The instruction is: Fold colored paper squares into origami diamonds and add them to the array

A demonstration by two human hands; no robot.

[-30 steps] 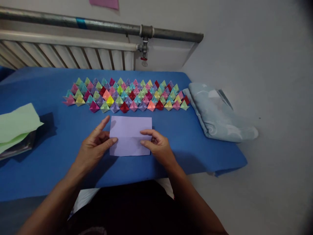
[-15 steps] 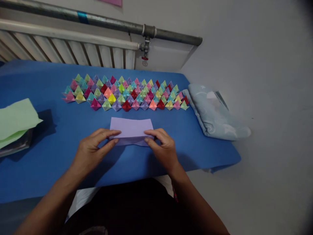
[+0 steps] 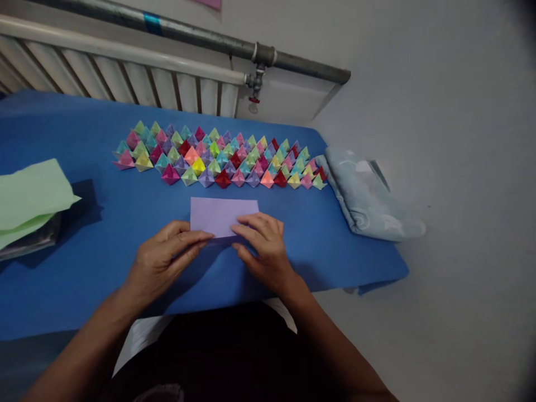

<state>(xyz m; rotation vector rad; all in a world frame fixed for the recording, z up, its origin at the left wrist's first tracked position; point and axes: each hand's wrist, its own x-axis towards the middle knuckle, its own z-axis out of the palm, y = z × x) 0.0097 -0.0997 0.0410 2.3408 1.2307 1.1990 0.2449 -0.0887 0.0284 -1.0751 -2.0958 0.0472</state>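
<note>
A purple sheet of paper (image 3: 218, 215), folded into a wide rectangle, lies in front of me on the blue table cover (image 3: 167, 298). My left hand (image 3: 167, 257) pinches its lower left edge between thumb and fingers. Over the right part of the sheet rests my right hand (image 3: 266, 245), its fingers spread on the paper and its thumb near the lower edge. Beyond the sheet stand several rows of small folded paper pieces (image 3: 223, 178) in many colours.
Light green sheets (image 3: 33, 192) sit on a dark, shiny packet (image 3: 37, 245) at the left. A folded grey-blue cloth (image 3: 362, 195) lies at the right. Behind the table are a white radiator (image 3: 159, 89), a metal pipe (image 3: 201, 40) and a valve (image 3: 257, 86).
The paper's front flap now lies flatter and the sheet looks like a neat rectangle. My right hand has shifted left onto the paper with its fingers spread. The view has moved slightly.
</note>
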